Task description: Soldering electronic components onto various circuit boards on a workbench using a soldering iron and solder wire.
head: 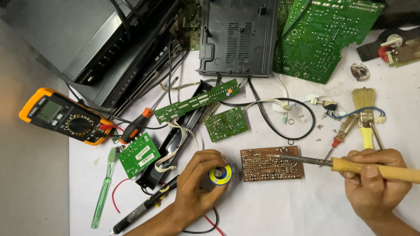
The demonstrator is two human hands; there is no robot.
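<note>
My right hand [377,180] grips the wooden handle of a soldering iron [315,161]. Its metal tip rests on the top edge of a brown circuit board [270,164] lying solder side up on the white table. My left hand [197,183] is closed over a small round spool of solder wire [220,175] with a yellow and blue label, just left of the brown board. A black probe-like tool [140,210] lies under my left forearm.
A yellow multimeter [61,116] sits at the left. Several green circuit boards [225,123] lie mid-table, with a larger one [321,37] at the back. Black device cases [238,37] stand behind. A green toothbrush [104,188], an orange-handled screwdriver [135,124], a paintbrush [365,113] and loose screws lie about.
</note>
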